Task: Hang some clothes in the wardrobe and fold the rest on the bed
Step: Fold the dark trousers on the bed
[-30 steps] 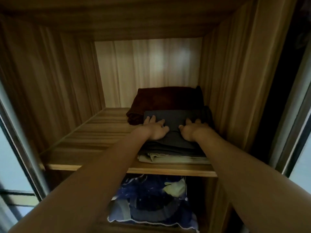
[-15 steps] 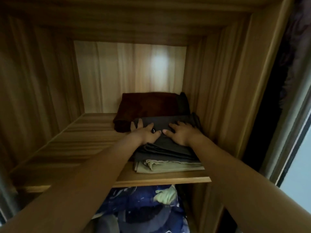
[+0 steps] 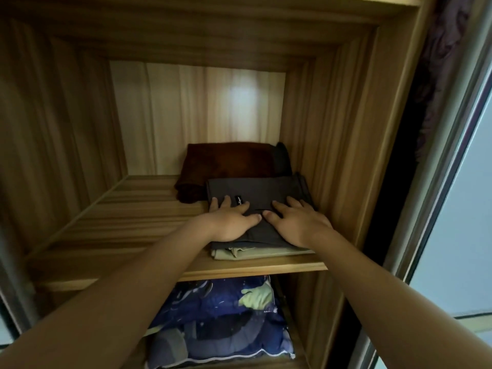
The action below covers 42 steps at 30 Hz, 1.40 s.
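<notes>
Head view: a folded dark grey fabric garment tops the stack at 3 o'clock on the wooden shelf. Left grip and right grip lie flat on it, fingers apart. Press evenly, squaring its edges.

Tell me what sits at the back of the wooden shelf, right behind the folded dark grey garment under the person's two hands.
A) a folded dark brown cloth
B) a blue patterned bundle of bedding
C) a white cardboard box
A: the folded dark brown cloth lies on the wooden shelf just behind the folded dark grey garment that the left hand and right hand press on; the blue patterned bedding is in the compartment below.
</notes>
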Available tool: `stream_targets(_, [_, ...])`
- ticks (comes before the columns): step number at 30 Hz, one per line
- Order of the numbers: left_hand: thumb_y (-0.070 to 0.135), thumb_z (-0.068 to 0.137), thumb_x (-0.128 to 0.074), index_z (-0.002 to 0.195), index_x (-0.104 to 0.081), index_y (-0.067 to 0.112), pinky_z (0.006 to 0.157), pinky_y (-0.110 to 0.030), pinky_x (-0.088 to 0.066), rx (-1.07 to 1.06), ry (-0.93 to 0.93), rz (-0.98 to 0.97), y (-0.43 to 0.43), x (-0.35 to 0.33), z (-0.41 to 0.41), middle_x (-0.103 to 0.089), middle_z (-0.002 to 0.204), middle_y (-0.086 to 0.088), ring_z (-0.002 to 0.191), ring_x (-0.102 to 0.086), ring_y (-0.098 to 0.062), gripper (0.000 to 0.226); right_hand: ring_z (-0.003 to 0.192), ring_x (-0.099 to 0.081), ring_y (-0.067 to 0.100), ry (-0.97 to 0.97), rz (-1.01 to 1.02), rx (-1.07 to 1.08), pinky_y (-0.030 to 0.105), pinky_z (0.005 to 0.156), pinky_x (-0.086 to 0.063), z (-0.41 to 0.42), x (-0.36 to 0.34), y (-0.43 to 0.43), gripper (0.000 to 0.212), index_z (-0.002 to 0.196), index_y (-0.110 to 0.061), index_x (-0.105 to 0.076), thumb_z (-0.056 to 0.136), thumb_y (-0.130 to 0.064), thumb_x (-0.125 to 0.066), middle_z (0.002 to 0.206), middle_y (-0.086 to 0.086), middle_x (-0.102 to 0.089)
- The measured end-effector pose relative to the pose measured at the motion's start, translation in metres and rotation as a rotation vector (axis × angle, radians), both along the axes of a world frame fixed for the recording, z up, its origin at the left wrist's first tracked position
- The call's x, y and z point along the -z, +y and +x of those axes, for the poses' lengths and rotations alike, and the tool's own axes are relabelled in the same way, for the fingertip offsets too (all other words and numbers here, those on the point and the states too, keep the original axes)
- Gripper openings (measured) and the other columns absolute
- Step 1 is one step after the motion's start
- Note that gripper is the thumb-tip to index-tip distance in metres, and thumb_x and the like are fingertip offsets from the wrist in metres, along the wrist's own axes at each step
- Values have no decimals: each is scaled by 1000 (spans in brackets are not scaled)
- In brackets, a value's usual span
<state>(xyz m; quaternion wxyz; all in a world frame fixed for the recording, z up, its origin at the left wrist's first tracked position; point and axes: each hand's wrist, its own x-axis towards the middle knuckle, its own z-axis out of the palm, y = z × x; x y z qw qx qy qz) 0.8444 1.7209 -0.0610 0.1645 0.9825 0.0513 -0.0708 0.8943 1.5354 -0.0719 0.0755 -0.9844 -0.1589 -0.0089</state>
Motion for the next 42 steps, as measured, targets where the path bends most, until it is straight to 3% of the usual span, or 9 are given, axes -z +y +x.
stream_targets(5, [72,98,-26,161,-14,35,123,-47,3,0,-71,-33,-3,-3,-18,5,169,-10,153,14,-37,75,153,-14,27,-60,-10,-11,55,119,-14,-9,-1,0,73,157,-42,-22,93,-76,-12,168,-2,-16])
stream_targets(8, [69,100,-25,161,-19,27,123,-40,-8,40,-99,9,-2,-12,-41,-7,169,-12,155,-4,-34,75,153,-17,26,-45,-9,-86,57,120,-8,-26,-7,-9,67,157,-35,-29,99,-69,-19,166,1,-23])
stream_targets(14, [81,89,-32,162,-8,30,123,-41,-10,43,-173,98,1,-14,-112,2,168,-4,153,3,-28,92,132,-46,25,-69,128,-298,42,111,-40,-90,-23,-44,64,150,-29,-43,94,-57,-57,141,4,-50])
stream_targets(19, [74,87,-47,155,-27,37,103,-28,-29,136,-350,98,-8,0,-171,-30,134,10,129,-29,-11,81,117,-52,17,-164,115,-380,39,100,-47,-154,-5,-72,52,137,-36,-54,91,-60,-58,122,-6,-56])
stream_targets(23, [68,85,-54,137,-49,35,90,-24,-42,223,-249,45,-17,15,-199,-49,126,12,109,-51,-5,62,115,-57,15,-93,84,-327,37,99,-49,-183,18,-95,54,138,-35,-52,92,-63,-56,129,-8,-60])
stream_targets(25, [64,85,-57,130,-56,32,92,-26,-46,246,-178,14,-22,28,-203,-54,119,11,105,-56,-6,55,112,-59,15,-49,49,-294,36,96,-51,-194,30,-107,54,137,-37,-51,91,-65,-54,128,-9,-61])
stream_targets(29, [68,87,-55,136,-51,37,100,-32,-46,303,-66,41,-40,65,-198,-52,125,13,113,-54,-7,58,114,-61,16,38,8,-183,33,93,-51,-214,59,-133,63,140,-40,-48,87,-73,-48,130,-12,-60])
stream_targets(37, [59,92,-58,128,-57,28,87,-27,-43,617,58,67,-143,158,-179,-58,120,12,103,-56,-9,46,120,-58,16,250,-31,96,34,98,-49,-260,133,-219,65,150,-41,-34,93,-70,-45,140,-9,-53])
stream_targets(42, [60,96,-49,143,-46,27,100,-31,-43,828,65,152,-228,193,-162,-52,136,2,124,-54,-20,57,116,-60,17,348,-15,339,38,97,-51,-289,168,-290,65,148,-37,-37,92,-68,-49,135,-5,-56])
